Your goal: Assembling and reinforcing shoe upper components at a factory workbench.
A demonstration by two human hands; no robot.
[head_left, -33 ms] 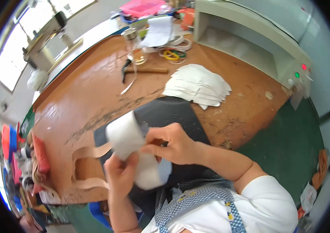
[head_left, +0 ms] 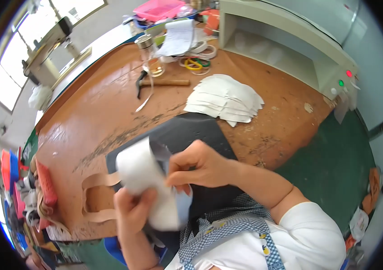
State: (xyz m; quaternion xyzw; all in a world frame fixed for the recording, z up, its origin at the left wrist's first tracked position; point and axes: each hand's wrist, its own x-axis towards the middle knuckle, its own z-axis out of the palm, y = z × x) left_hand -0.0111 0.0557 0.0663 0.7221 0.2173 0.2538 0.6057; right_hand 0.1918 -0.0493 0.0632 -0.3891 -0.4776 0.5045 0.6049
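Observation:
Over a black mat [head_left: 200,130], a curved white piece of sheet material [head_left: 139,166] with a bluish-grey reverse side is held between my two hands. My left hand [head_left: 135,207] grips its left edge, thumb on top. With thumb and fingers pinched together, my right hand [head_left: 198,166] holds its right edge, where the grey side shows. The fingers under the piece are hidden, and the piece is a little blurred. A tan strip bent into an open frame [head_left: 85,193] lies beside my left hand. Beyond the mat rests a fanned stack of white cut pieces [head_left: 225,99].
A hammer [head_left: 166,83] lies near a glass bottle [head_left: 150,56] on the brown table [head_left: 83,121]. Tape rolls [head_left: 196,64] and papers sit at the back. A cream-coloured open machine [head_left: 272,42] stands at back right. Rolls and a red bundle [head_left: 46,184] are at the left edge.
My left hand has moved slightly left and down. The white piece is spread a little wider, showing more of its grey side. My right hand stays pinched on its edge.

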